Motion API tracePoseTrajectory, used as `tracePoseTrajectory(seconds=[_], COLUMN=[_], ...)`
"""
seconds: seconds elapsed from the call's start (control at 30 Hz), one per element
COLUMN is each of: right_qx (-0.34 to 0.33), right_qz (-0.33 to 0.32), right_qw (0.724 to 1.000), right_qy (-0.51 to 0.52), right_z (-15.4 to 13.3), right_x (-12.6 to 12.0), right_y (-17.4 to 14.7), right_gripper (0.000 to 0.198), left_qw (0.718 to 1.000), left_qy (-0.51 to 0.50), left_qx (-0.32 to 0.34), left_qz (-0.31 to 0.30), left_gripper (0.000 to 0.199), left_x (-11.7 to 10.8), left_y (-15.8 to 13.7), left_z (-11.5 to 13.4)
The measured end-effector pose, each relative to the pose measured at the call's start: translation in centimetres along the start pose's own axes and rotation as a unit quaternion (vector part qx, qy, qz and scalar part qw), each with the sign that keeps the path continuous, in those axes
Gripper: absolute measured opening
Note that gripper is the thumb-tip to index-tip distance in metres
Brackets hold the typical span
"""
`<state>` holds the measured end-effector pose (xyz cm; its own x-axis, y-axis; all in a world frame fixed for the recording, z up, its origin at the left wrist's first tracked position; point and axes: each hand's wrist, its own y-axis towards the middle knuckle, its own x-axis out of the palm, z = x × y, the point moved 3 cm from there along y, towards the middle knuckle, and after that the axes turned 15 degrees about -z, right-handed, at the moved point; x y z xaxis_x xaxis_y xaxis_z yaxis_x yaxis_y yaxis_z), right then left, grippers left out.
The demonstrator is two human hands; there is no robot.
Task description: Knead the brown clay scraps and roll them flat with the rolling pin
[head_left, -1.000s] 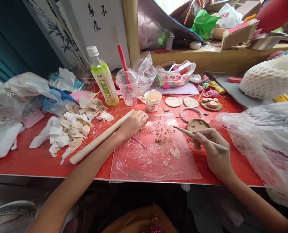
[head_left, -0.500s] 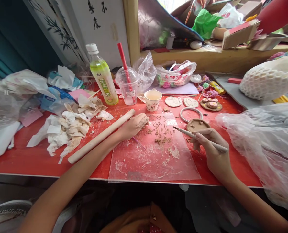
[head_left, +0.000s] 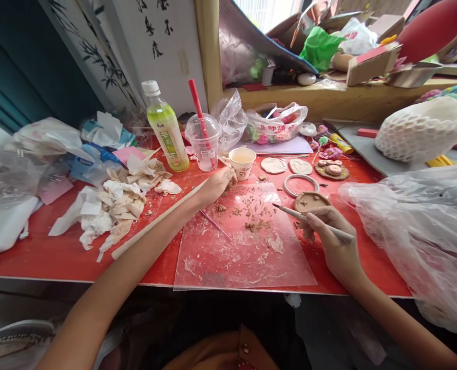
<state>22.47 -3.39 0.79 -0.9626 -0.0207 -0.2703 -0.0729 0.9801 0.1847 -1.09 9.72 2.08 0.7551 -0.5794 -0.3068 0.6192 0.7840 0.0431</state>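
My right hand point(head_left: 334, 234) is closed around a paintbrush point(head_left: 292, 211), its dark tip pointing left over the clear sheet point(head_left: 244, 267). Just beyond it, partly covered by my fingers, lies a round brown clay disc point(head_left: 310, 201). My left hand point(head_left: 217, 185) is curled at the sheet's far left corner, close to the paper cup point(head_left: 243, 163) of pale liquid. Its fingertips are turned away, so what they grip cannot be made out. Brown clay crumbs point(head_left: 256, 225) are scattered over the sheet. Under my left forearm runs a pale rolling pin point(head_left: 155, 221), partly hidden.
Crumpled tissues point(head_left: 115, 208) are heaped at left. A drink bottle point(head_left: 167, 134) and a plastic cup with a red straw point(head_left: 203, 141) stand behind. Beyond the clay disc are a ring point(head_left: 301, 185) and decorated clay discs point(head_left: 331, 169). A plastic bag point(head_left: 405, 221) covers the right side.
My left hand has moved slightly away from me, closer to the paper cup, and uncovers more of a thin purple stick. My right hand keeps the paintbrush, almost still. The camera view has shifted a little.
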Motion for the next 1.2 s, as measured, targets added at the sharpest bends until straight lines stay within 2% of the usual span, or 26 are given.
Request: tracePoseTrajectory(seconds=[0.1, 0.23, 0.3, 0.4, 0.47, 0.53, 0.6, 0.67, 0.77, 0.83, 0.9, 0.97, 1.0, 1.1, 1.17, 1.2], right_qx=[0.004, 0.007, 0.006, 0.006, 0.009, 0.011, 0.011, 0.009, 0.010, 0.011, 0.012, 0.011, 0.011, 0.008, 0.006, 0.004], right_qz=[0.000, -0.008, -0.010, -0.015, -0.019, -0.021, -0.020, -0.019, -0.025, -0.029, -0.033, -0.032, -0.031, -0.028, -0.028, -0.028], right_qw=[1.000, 1.000, 1.000, 1.000, 1.000, 1.000, 1.000, 1.000, 1.000, 0.999, 0.999, 0.999, 0.999, 0.999, 0.999, 0.999], right_qy=[0.000, -0.005, -0.003, -0.005, -0.010, -0.014, -0.015, -0.013, -0.009, -0.009, -0.010, -0.013, -0.013, -0.016, -0.022, -0.026], right_z=[0.1, 0.0, -0.1, -0.1, -0.1, 0.0, 0.0, 0.0, 0.1, 0.2, 0.3, 0.3, 0.3, 0.3, 0.2, 0.2], right_x=[-0.1, -0.1, 0.0, 0.0, 0.0, 0.0, 0.0, -0.1, 0.0, 0.0, 0.0, 0.0, 0.0, -0.1, -0.1, -0.1], right_y=[-0.1, -0.1, -0.1, -0.1, -0.2, -0.4, -0.5, -0.5, -0.4, -0.4, -0.4, -0.5, -0.5, -0.6, -0.6, -0.6], right_gripper=[0.019, 0.019, 0.019, 0.018, 0.018, 0.018, 0.018, 0.018, 0.018, 0.017, 0.017, 0.017, 0.016, 0.016, 0.015, 0.015], left_qw=[0.996, 1.000, 0.998, 0.991, 0.984, 0.982, 0.988, 0.997, 0.994, 0.990, 0.996, 0.998, 0.988, 0.919, 0.883, 0.878], left_qy=[0.084, 0.001, -0.013, 0.080, 0.139, 0.150, 0.113, 0.029, -0.104, -0.124, -0.067, 0.066, 0.152, 0.386, 0.455, 0.465], left_qx=[-0.006, -0.011, -0.008, -0.005, 0.005, 0.011, 0.003, -0.016, -0.018, 0.008, 0.012, -0.010, -0.017, 0.013, 0.034, 0.034], left_qz=[-0.018, -0.029, -0.061, -0.111, -0.115, -0.111, -0.104, -0.075, 0.021, 0.068, 0.054, 0.011, -0.011, -0.076, -0.106, -0.110], left_gripper=[0.024, 0.032, 0.035, 0.034, 0.034, 0.034, 0.033, 0.034, 0.033, 0.034, 0.037, 0.038, 0.036, 0.026, 0.021, 0.020], left_x=[0.6, 0.3, 0.5, 1.4, 2.1, 2.5, 2.4, 1.8, 0.2, -0.7, -0.8, -0.3, 0.1, 1.3, 1.7, 1.7], left_y=[0.5, -0.6, -1.5, -2.4, -2.5, -2.4, -2.3, -2.2, -2.1, -2.3, -2.6, -3.2, -3.6, -4.7, -5.3, -5.4], left_z=[-0.5, 0.3, 0.8, 0.9, 0.5, 0.1, -0.3, -0.6, -0.5, 0.2, 0.9, 1.3, 1.3, 1.1, 0.6, 0.4])
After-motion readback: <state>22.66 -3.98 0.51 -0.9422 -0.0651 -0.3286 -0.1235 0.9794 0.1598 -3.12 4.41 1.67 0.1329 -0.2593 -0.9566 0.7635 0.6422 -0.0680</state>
